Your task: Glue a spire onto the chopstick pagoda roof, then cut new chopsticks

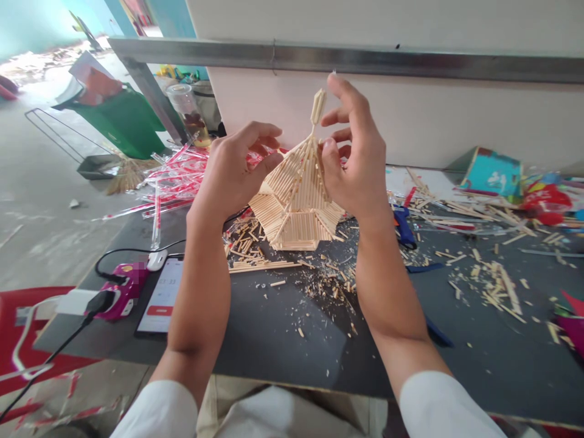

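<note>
A small model pavilion (301, 188) made of thin wooden sticks stands on the dark table, with a tiered pointed roof and a short stick finial (318, 107) on top. My left hand (239, 164) is at the roof's left side, thumb and fingers curved and parted, partly covering it. At the right of the roof and finial is my right hand (356, 149), its index finger raised and the others loosely bent. Its thumb is close to the roof's peak; whether it touches I cannot tell. A small whitish speck shows at the index fingertip. Neither hand visibly grips anything.
Stick offcuts (337, 283) litter the table (274, 340). On the left lie a phone (159, 298), a purple power strip (125, 292) with cables, and red-and-clear plastic wrappers (177, 173). A blue glue gun (404, 226) lies right. A metal rail (365, 61) crosses behind.
</note>
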{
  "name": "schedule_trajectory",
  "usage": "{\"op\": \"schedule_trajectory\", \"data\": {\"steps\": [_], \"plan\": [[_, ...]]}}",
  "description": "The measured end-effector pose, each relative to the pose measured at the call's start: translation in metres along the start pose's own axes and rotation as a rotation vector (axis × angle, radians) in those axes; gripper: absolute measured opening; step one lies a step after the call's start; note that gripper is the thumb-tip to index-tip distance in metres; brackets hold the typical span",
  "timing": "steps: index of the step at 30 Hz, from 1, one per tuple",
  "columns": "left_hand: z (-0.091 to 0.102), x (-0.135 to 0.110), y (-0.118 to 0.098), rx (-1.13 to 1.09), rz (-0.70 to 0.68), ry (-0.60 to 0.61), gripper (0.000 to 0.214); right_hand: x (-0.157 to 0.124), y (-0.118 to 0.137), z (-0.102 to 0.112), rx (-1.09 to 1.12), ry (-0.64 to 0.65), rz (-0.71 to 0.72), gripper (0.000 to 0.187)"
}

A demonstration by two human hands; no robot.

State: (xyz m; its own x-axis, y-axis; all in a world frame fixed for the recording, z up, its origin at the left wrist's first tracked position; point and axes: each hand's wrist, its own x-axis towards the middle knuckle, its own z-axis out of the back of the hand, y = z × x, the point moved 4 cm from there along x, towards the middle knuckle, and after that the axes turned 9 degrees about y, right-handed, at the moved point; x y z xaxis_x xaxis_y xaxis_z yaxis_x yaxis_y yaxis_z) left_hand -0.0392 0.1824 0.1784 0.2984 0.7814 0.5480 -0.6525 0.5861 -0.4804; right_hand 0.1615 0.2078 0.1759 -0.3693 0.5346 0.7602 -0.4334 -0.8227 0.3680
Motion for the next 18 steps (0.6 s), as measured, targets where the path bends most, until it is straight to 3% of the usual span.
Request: {"op": "schedule_trajectory", "data": {"steps": [7, 18], "plan": [[-0.001, 0.002, 0.005, -0.001, -0.001, -0.020, 0.032, -0.001, -0.011, 0.002, 0.003, -0.004, -0.033, 0.052], [-0.012, 0.010, 0.006, -0.040, -0.025, -0.005, 0.033, -0.001, -0.009, 0.002, -0.046, 0.059, -0.025, 0.056]]}}
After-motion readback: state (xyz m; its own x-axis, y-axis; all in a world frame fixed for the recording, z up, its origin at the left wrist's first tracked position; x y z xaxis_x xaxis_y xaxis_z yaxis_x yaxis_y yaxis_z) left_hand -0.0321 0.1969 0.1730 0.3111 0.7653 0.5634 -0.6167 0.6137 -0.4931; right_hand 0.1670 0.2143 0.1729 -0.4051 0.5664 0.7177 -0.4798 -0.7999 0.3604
